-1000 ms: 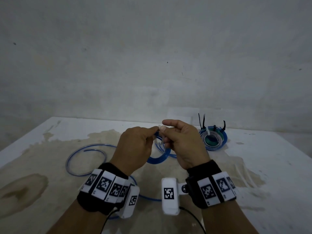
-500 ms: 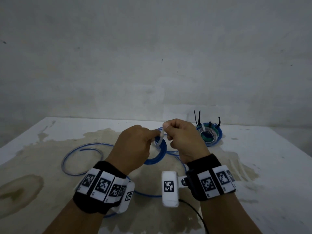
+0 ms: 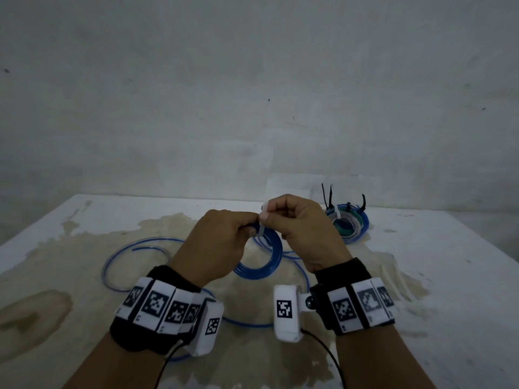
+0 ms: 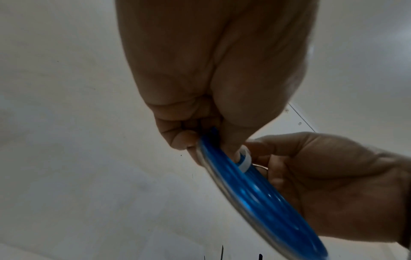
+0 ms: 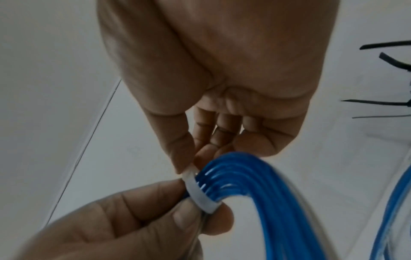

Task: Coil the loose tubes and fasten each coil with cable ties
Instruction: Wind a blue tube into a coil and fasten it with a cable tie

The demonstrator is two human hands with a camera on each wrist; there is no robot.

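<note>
My left hand (image 3: 224, 242) grips the top of a blue tube coil (image 3: 264, 262) held upright above the table. A white cable tie (image 3: 261, 228) wraps round the coil's strands (image 5: 255, 184). My right hand (image 3: 297, 228) pinches the tie's end between thumb and forefinger just above the coil. In the right wrist view the white cable tie (image 5: 200, 195) bands the strands right beside the left thumb. In the left wrist view the blue tube coil (image 4: 255, 190) runs edge-on with the white cable tie (image 4: 244, 160) looped at its top. The coil's loose tail (image 3: 134, 259) curls on the table at left.
A finished bundle of blue, green and clear coils (image 3: 348, 223) with black cable ties (image 3: 327, 197) sticking up lies at the back right. The white table (image 3: 449, 276) carries brown stains. A grey wall (image 3: 252, 94) stands behind. Wrist camera cables hang near the front edge.
My right hand has risen a little, drawing the white tie's end upward. The loop sits closer round the coil. The left hand keeps its grip in much the same place.
</note>
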